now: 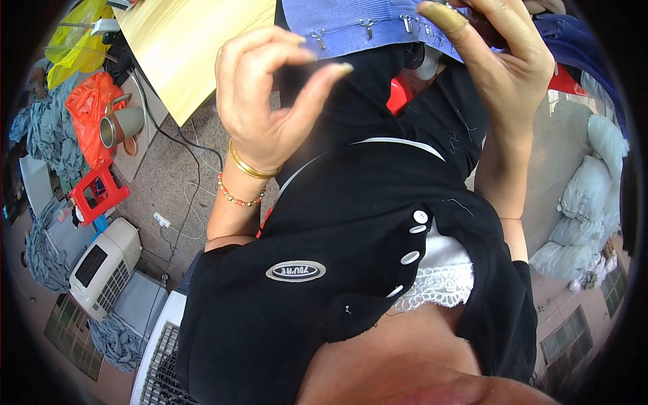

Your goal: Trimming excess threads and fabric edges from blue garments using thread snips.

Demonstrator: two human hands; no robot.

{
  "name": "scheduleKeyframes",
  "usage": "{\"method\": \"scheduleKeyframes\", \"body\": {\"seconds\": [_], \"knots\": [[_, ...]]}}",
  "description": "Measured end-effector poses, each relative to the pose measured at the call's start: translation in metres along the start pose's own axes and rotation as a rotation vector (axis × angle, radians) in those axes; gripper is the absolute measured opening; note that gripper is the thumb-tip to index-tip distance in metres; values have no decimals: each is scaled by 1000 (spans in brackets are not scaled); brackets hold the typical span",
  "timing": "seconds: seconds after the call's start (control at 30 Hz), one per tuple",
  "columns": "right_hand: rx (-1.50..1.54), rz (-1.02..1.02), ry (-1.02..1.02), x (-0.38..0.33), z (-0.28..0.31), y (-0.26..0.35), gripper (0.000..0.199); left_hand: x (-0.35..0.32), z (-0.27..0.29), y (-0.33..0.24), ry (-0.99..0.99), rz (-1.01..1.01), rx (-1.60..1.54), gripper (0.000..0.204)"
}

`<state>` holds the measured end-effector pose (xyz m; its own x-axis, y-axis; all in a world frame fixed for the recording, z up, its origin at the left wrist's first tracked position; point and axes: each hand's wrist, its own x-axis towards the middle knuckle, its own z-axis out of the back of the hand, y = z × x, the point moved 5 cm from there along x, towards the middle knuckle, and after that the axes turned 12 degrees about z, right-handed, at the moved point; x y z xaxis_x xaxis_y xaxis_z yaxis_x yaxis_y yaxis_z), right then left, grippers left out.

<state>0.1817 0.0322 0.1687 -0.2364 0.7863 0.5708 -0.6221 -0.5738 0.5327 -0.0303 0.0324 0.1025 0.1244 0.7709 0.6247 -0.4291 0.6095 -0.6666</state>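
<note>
A blue-purple piece of ribbed fabric [385, 28] lies over my black-clad lap at the top of the view. Small silver metal fasteners, like pins or hooks, stand in a row along its edge band. My left hand [266, 101] hovers just left of the fabric, its thumb and curved fingers apart with nothing seen between them; the fingertips are a little blurred. Over the right end of the fabric is my right hand [503, 67], fingers bent in toward the thumb, which wears a tan cover [445, 16]. What its fingertips hold is cut off by the top edge.
A pale wooden tabletop [196, 47] juts in at upper left. Left of me are a metal mug [121, 127], an orange bag [88, 111], a red stool [99, 194], a beige machine [104, 266] and floor cables. White sacks [584, 202] lie at right.
</note>
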Motion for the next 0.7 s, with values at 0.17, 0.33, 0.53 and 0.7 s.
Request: {"method": "scheduleKeyframes", "body": {"seconds": [0.17,0.33,0.53,0.7], "knots": [[40,-64,-13,-10,-2,-6,36,5,-14,5,-24,-22,162,33],[107,-91,2,-17,-5,-12,35,1,-19,9,-83,-78,205,27],[150,-73,-5,-24,-10,-17,37,4,-19,12,-92,-222,245,21],[184,15,12,-26,-12,-16,40,5,-18,9,-60,-155,180,18]]}}
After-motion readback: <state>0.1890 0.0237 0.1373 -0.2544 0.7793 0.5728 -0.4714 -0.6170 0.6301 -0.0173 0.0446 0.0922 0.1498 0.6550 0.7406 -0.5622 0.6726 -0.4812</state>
